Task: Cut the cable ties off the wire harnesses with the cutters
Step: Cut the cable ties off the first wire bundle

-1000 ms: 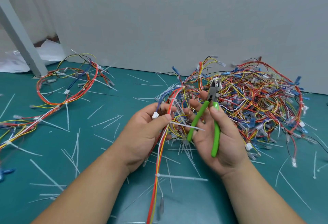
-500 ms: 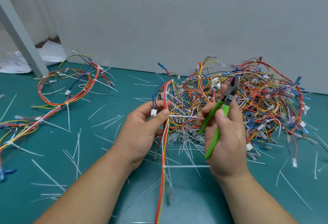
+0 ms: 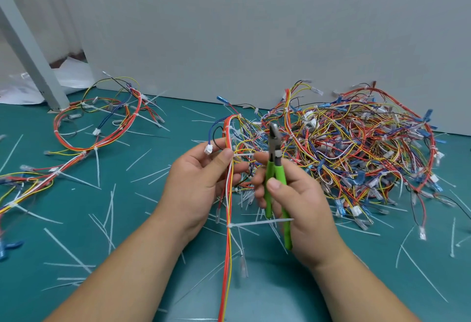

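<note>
The cutters [image 3: 274,168] are being held upright in the right hand [image 3: 303,201], just right of centre above the worktop [image 3: 275,301]. Their green handles are being clamped between the thumb, pressed flat on the front, and the fingers [image 3: 258,181] curled round from behind. Their long axis is running near vertical in the view: the steel head is pointing up and away towards the grey wall [image 3: 254,28], and the handle ends are pointing down towards the person. The jaws look closed, with nothing between them.

Just beside them, a harness [image 3: 226,270] of red, orange, yellow and white wires is being pinched in the left hand [image 3: 201,186], thumb on top and fingers [image 3: 240,168] behind, right at a cable tie [image 3: 238,155]. The tie's tail is being pointed sideways towards the right index fingertip, below the cutter head and not touching it. A white connector [image 3: 208,148] is being shown at the left fingertips. Lower on the same harness, a second tie [image 3: 254,223] is being left sticking out to the right, crossing in front of the handles.

Behind the right hand a pile of harnesses [image 3: 356,148] is being kept against the wall; a looped harness [image 3: 102,128] is lying far left, and cut tie ends [image 3: 98,166] are scattered about.
</note>
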`<state>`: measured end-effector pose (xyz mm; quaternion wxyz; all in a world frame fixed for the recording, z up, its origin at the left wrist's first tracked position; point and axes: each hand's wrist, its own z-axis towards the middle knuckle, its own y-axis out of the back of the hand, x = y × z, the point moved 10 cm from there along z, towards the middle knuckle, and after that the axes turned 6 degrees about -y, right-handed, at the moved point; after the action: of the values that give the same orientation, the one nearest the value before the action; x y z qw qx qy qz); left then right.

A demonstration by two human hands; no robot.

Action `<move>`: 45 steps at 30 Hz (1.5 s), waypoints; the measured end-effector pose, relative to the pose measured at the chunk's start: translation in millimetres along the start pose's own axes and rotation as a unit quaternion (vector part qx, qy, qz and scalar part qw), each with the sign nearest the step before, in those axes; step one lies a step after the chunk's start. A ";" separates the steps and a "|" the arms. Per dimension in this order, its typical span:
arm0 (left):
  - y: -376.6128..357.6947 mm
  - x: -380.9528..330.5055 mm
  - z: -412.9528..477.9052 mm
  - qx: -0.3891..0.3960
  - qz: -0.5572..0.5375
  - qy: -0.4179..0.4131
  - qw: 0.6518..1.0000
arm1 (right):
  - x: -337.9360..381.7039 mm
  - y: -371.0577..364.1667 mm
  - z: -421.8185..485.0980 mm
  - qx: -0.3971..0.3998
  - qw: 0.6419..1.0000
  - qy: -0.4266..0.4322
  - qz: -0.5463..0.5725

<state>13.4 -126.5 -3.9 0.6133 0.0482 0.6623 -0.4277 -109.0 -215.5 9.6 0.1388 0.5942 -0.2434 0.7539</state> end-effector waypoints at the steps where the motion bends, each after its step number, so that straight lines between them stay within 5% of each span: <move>1: -2.7 0.0 -0.8 0.012 -0.010 0.002 1.000 | -0.6 -2.5 0.0 0.003 1.000 0.001 -0.018; 7: -14.0 -2.0 -2.6 0.066 -0.051 0.002 0.996 | 6.5 0.0 -1.5 -0.035 0.998 0.030 -0.030; 27: -8.0 -23.6 -4.6 0.041 0.114 -0.172 0.978 | 18.7 -1.1 -3.7 -0.032 0.997 0.074 -0.021; 36: -21.2 -3.6 -10.6 0.122 0.269 -0.129 0.947 | 13.9 5.2 -3.2 -0.037 0.997 0.064 0.010; 41: -30.4 -11.2 -17.4 0.149 0.320 -0.195 0.915 | 12.5 8.6 -0.9 -0.043 0.997 0.062 0.001; 45: -24.1 -4.0 -13.8 0.127 0.303 -0.162 0.930 | 13.2 7.8 -1.9 -0.041 0.996 0.071 -0.022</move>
<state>-10.5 -131.3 10.1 0.8016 0.2546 0.4476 -0.3039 -117.8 -222.1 20.4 0.1964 0.5384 -0.2504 0.7803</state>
